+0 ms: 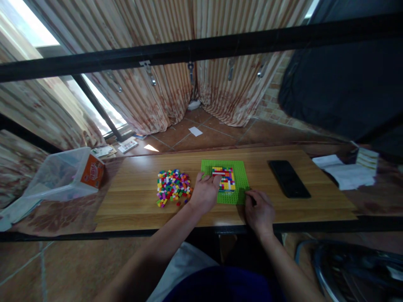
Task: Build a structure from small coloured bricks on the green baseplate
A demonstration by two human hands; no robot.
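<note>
A green studded baseplate (241, 176) lies on the wooden board, bearing a low, multicoloured block of toy bricks (229, 181). Over the left side of that block reaches my left hand (205, 193), its fingers bent together and the fingertips on the bricks. Whether a small brick is pinched there is hidden. My right hand (261, 209) rests at the plate's lower right corner, with curled fingers gripping its edge. To the left of my left hand is a loose pile of small coloured bricks (173, 185), a few of them scattered at its near side.
A black phone (289, 179) lies right of the baseplate on the wooden board (126, 201). Beyond the board's left end stands a clear plastic tub (59, 172) with an orange label. White papers (349, 170) lie at the right. A dark bar (201, 49) crosses above.
</note>
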